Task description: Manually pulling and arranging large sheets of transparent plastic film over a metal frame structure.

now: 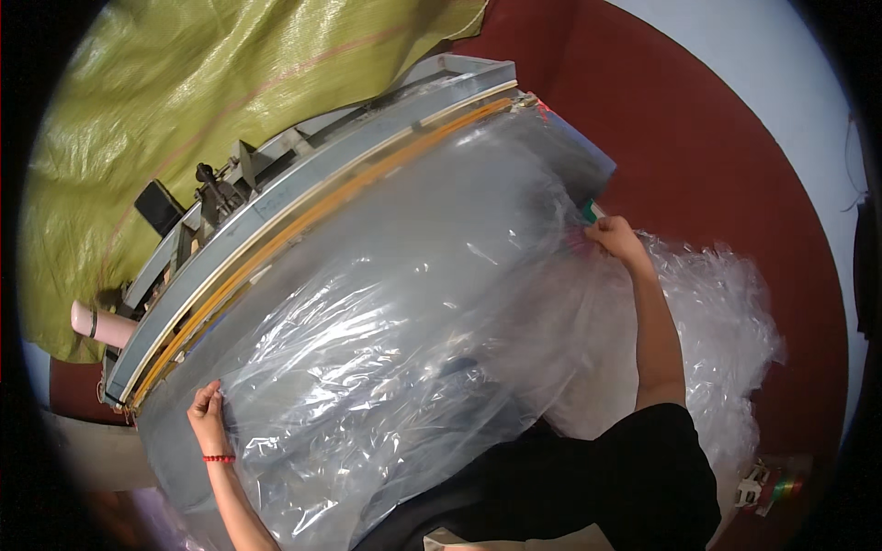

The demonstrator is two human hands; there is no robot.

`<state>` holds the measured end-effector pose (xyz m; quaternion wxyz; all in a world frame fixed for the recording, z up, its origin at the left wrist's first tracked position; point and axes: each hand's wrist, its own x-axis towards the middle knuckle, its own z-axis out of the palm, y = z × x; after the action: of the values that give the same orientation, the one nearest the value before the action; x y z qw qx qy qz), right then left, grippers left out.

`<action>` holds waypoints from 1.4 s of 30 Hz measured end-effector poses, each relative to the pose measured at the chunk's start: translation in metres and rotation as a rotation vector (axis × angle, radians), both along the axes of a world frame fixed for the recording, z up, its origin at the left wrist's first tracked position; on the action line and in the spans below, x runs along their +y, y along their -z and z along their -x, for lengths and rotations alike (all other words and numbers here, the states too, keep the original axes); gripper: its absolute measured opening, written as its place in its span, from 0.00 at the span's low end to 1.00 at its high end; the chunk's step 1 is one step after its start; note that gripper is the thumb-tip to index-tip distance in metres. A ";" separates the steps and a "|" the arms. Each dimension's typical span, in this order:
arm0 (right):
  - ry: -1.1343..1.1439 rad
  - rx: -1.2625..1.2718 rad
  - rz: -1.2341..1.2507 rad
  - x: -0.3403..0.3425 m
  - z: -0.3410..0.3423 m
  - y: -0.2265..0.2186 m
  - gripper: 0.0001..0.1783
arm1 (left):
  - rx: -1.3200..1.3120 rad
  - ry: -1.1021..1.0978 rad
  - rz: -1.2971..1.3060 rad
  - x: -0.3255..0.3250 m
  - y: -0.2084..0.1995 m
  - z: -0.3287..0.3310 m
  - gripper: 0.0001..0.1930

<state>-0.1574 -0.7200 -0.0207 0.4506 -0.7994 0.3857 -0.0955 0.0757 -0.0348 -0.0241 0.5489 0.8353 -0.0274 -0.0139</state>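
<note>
A wide sheet of clear plastic film [367,303] spreads over the grey work surface, wrinkled and shiny, with its near part falling toward my body. At its left edge my left hand [208,409], with a red bead bracelet on the wrist, pinches the film. My right hand [614,237] grips the film's right side, where it bunches into folds under the fingers. Beyond the film, a long machine bar [312,174] with an orange strip [322,209] runs slantwise along the far edge of the surface. A small green thing [591,211] shows beside my right hand.
A heap of clear film [721,340] lies on the dark red floor [661,119] at right. Behind the bar hangs a yellow-green woven sheet [202,83]. A pink cylinder [101,323] and a dark phone-like slab [159,208] are by the bar. Rolls of coloured tape-like material [781,487] sit lower right.
</note>
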 end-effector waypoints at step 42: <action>0.075 0.089 0.985 -0.026 -0.204 0.040 0.13 | -0.128 -0.378 -1.012 0.269 -0.160 0.072 0.03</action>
<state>0.0464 -0.7459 -0.0603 -0.0015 -0.9062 0.3420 -0.2485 0.0035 0.2340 0.1356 0.0685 0.9848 0.1001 0.1244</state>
